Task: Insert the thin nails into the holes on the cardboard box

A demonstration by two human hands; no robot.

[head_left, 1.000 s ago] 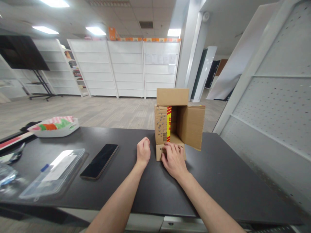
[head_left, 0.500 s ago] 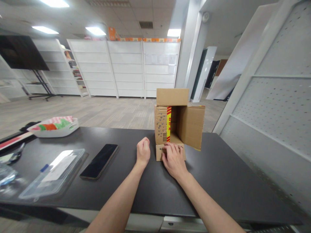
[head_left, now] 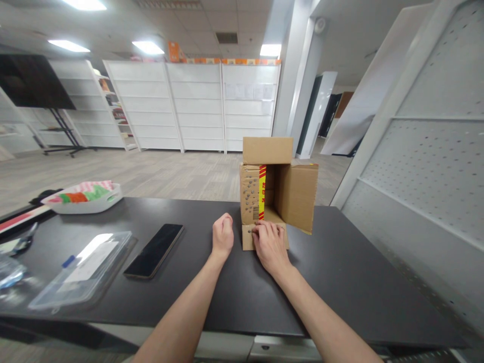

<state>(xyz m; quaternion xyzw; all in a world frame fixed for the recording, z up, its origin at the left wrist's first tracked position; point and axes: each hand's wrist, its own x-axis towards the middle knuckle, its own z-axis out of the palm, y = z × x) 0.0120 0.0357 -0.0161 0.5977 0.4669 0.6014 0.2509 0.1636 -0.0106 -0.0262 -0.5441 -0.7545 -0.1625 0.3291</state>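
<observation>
A cardboard box [head_left: 249, 196] stands on the dark table with its opening facing me and its flaps spread. Its left flap carries many small grey studs, a barcode and a strip of yellow and red tape. My right hand [head_left: 271, 244] rests at the lower flap [head_left: 247, 243], fingers curled and thumb drawn in near the index finger. A small dark stud shows beside the thumb; whatever is between the fingertips is too small to name. Left of the box, apart from it, my left hand [head_left: 223, 234] is closed in a fist on the table, its inside hidden.
To the left lie a black phone [head_left: 154, 251] and a clear plastic case [head_left: 85, 272] with a white paper. A white tray [head_left: 91, 205] with colourful cloth-like items sits farther back. Scissors [head_left: 27, 242] and clear plastic lie at the far left. A perforated panel [head_left: 423, 166] rises on the right.
My right thumb has moved up along the lower flap, closer to the index finger. My left fist and the box stay as they were.
</observation>
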